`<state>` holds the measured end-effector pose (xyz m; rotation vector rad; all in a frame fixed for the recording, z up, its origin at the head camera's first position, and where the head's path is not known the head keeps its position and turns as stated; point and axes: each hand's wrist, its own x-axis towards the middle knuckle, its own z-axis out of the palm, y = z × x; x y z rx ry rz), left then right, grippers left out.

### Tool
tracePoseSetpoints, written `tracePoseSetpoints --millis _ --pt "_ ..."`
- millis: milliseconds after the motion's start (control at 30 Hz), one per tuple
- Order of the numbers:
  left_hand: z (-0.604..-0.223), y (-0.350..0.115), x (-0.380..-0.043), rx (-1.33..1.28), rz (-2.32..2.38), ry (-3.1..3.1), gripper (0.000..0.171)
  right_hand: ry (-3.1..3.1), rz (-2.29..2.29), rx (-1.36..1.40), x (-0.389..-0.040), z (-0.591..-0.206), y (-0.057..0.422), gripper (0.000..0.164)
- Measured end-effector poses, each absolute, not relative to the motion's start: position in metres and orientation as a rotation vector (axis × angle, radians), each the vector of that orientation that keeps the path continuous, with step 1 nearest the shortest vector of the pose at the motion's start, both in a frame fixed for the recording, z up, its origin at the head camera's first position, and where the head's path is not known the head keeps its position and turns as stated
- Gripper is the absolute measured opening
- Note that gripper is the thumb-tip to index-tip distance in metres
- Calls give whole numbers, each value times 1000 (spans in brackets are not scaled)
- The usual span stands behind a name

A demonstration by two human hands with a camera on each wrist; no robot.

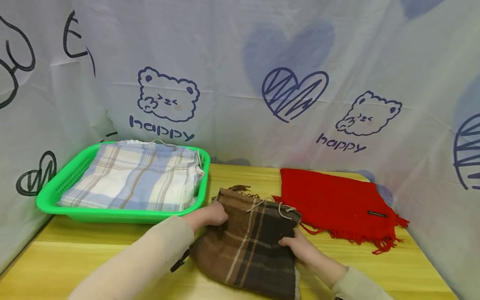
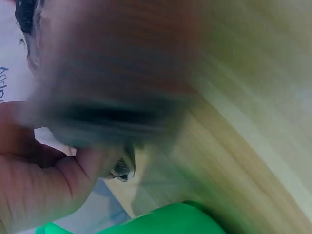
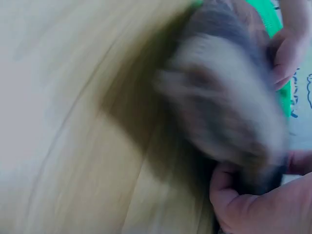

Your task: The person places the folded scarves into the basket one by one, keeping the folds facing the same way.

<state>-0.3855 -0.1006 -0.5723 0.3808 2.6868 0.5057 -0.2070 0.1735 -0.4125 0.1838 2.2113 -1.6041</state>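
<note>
A folded brown and black plaid scarf with pale stripes and loose fringe threads hangs between both hands at the front of the table. My left hand grips its upper left corner, fingers curled in. At the right edge, my right hand pinches the scarf with the thumb on the near face. In the left wrist view the left hand holds the scarf's blurred edge. The right wrist view has the right hand gripping the lower end, with folded layers showing.
A green plastic basket stands at the left, holding a folded blue and white plaid cloth. A red fringed scarf lies flat at the right on the wooden table. A printed curtain closes off the back and sides.
</note>
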Motion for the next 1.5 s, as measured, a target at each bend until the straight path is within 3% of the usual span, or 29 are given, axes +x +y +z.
tracePoseSetpoints --millis 33,100,300,433,700,800,1000,1500 --pt "-592 -103 -400 401 553 2659 33 2161 -1650 211 -206 -411 173 74" --pt "-573 -101 -386 401 630 2636 25 2141 -1658 233 -205 -405 174 79" --pt "-393 -78 -274 330 788 2580 11 2224 -1629 152 -203 -376 181 75" --pt "-336 -76 -254 369 850 2584 27 2233 -1610 53 -205 -349 183 74" --pt "-304 -98 -288 457 973 2735 46 2284 -1620 -62 -222 -298 180 73" --pt "-274 -106 -286 339 929 2813 57 2311 -1653 -103 -232 -281 171 70" --pt "-243 -133 -294 283 868 2949 61 2292 -1788 -178 -256 -260 141 64" --pt "-224 -239 -295 84 877 3149 61 2300 -1949 -265 -315 -262 24 63"
